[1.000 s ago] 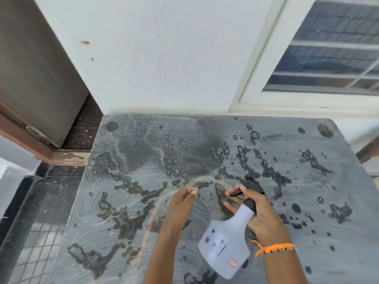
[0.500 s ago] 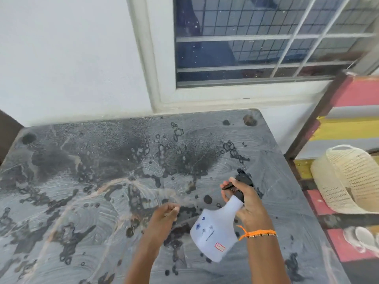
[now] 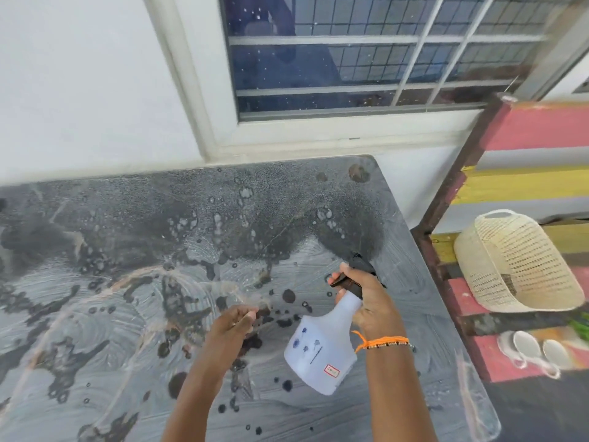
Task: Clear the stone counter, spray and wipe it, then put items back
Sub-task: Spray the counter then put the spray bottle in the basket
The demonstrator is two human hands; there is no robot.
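Note:
The grey stone counter (image 3: pixel 95 330) fills the lower left, wet with dark spray patches and droplets across its far half. My right hand (image 3: pixel 366 301) grips the neck of a white spray bottle (image 3: pixel 322 349) with a black trigger head, held tilted above the counter's right part, fingers on the trigger. My left hand (image 3: pixel 234 323) hovers over the counter's middle with fingers curled in and nothing in it. An orange thread band circles my right wrist.
A white wall and a barred window (image 3: pixel 366 52) stand behind the counter. Right of the counter's edge are red and yellow painted steps (image 3: pixel 526 183), a cream woven basket (image 3: pixel 516 266) lying tilted, and pale sandals (image 3: pixel 535 349) on the floor.
My view has swung right, bringing the window, steps and basket into sight. A new dark wet patch shows at the counter's far right. Both hands keep their pose with the bottle.

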